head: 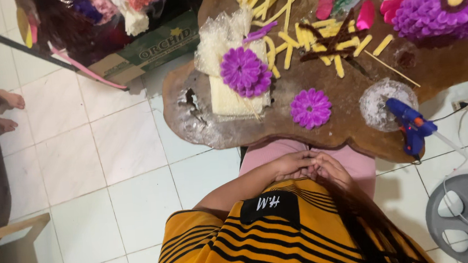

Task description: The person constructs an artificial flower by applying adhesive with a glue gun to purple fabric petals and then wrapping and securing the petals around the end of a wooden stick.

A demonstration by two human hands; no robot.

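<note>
Left hand [292, 165] and right hand [330, 168]: together in the lap, fingers interlaced, nothing visibly held.
Small purple paper flower [310, 108]: nearest item, flat on the wooden table [200, 126], apart from both hands. Judged light, soft, crushable; lift by its rim.
Blue glue gun [411, 126]: propped on a clear glass dish [381, 103].
Larger purple flower [244, 71]: on foam sheets.
Yellow strips [286, 46]: scattered beyond.
</note>
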